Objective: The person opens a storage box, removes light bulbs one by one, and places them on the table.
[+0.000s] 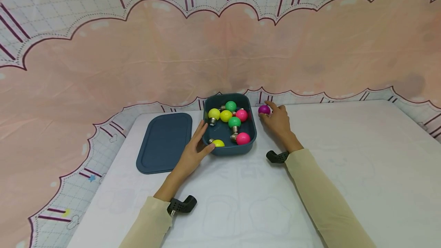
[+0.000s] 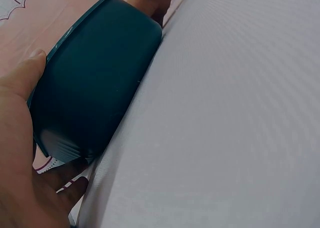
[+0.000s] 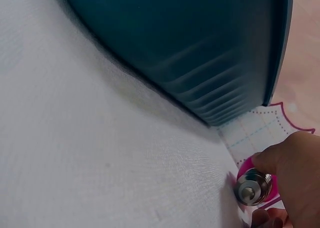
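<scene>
A dark blue-green plastic box (image 1: 230, 150) stands on the table with several coloured light bulbs inside: yellow (image 1: 225, 116), green (image 1: 231, 106) and pink (image 1: 243, 138). My left hand (image 1: 191, 154) lies against its near left corner, thumb at the front rim and straight fingers along the left side. Just right of the box, at its far end, my right hand (image 1: 277, 122) pinches a purple light bulb (image 1: 264, 110) between thumb and fingers. The bulb's metal screw base (image 3: 252, 188) shows in the right wrist view, facing that camera.
Left of the box lies a flat lid (image 1: 165, 142) of the same colour. White cloth covers the table (image 1: 344, 156), and a patterned peach curtain (image 1: 220, 49) hangs behind its back edge. Each wrist wears a black camera mount (image 1: 182, 204).
</scene>
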`<move>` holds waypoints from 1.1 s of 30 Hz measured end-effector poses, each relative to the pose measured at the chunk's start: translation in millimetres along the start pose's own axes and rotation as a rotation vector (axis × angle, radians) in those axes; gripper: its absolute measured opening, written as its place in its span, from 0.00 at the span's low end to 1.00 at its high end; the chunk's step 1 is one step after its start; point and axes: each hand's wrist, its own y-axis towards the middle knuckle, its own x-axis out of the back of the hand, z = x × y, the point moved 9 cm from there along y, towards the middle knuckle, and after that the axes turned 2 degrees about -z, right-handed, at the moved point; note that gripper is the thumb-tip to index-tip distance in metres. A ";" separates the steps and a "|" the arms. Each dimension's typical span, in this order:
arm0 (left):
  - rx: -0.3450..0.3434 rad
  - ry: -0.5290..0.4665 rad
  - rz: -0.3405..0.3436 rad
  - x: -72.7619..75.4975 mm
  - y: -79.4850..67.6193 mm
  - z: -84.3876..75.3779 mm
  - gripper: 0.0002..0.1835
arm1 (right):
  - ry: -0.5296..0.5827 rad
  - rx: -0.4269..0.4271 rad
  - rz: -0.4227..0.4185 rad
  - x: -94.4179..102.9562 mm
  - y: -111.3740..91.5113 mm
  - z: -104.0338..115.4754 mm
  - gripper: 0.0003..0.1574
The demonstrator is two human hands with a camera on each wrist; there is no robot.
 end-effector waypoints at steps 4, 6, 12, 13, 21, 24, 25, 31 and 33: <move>0.003 0.004 -0.001 -0.3 -0.2 0.2 0.39 | -0.001 0.019 -0.007 0.9 -0.3 1.4 0.36; -0.003 0.005 -0.002 -0.5 -0.3 -0.2 0.39 | 0.000 0.022 -0.005 1.1 -0.5 2.0 0.36; 0.002 -0.003 0.002 -0.5 -0.8 -5.1 0.39 | -0.011 0.023 0.014 0.7 -0.9 3.5 0.33; 0.002 -0.003 0.002 -0.5 -0.8 -5.1 0.39 | -0.014 0.024 0.017 0.7 -0.9 3.6 0.33; -0.007 -0.005 -0.004 -0.4 -0.2 -0.1 0.39 | 0.007 0.014 0.005 2.5 1.1 1.0 0.32; -0.003 -0.005 -0.003 -0.6 -0.4 -0.1 0.39 | 0.023 0.012 0.003 3.7 1.3 0.3 0.31; -0.002 -0.005 -0.002 -0.7 -0.4 -0.2 0.39 | 0.027 0.009 0.003 4.3 1.3 -0.1 0.31; -0.001 -0.009 0.002 -1.1 -0.2 0.2 0.39 | 0.018 -0.025 -0.002 10.8 0.0 -4.5 0.31; -0.002 -0.007 0.001 -0.8 0.0 0.4 0.39 | 0.013 -0.034 0.002 12.0 0.0 -6.5 0.32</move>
